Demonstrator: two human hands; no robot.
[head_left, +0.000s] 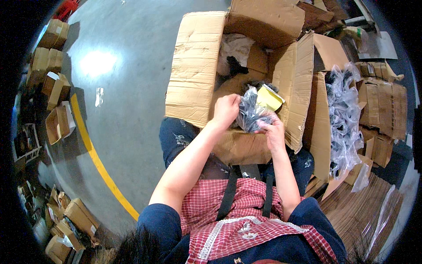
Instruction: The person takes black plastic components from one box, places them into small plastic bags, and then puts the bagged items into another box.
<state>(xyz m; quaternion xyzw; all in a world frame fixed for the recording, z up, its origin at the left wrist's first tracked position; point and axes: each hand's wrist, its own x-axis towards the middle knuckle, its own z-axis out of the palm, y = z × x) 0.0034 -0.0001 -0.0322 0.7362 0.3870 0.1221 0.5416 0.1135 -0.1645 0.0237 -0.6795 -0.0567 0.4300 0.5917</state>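
Observation:
Between my hands is a clear plastic bag [249, 115] with dark contents that I cannot make out. My left hand [227, 110] pinches its upper left edge, fingers closed. Its right side is gripped by my right hand [273, 131], thumb and fingers together on the plastic. Both hands are over the near part of an open cardboard box [193, 66], whose flaps stand out to the sides. Just beyond the bag, a small yellow and white carton [270, 97] leans inside the box. Deeper in lie crumpled pale plastic [235, 47] and a black item [237, 66].
To the right, another cardboard box [317, 132] is packed with clear bags [343, 119] of dark items. Flattened cardboard [380, 110] is stacked beyond it. A yellow line [94, 154] crosses the grey floor [127, 123], with several cartons [55, 90] along the far left.

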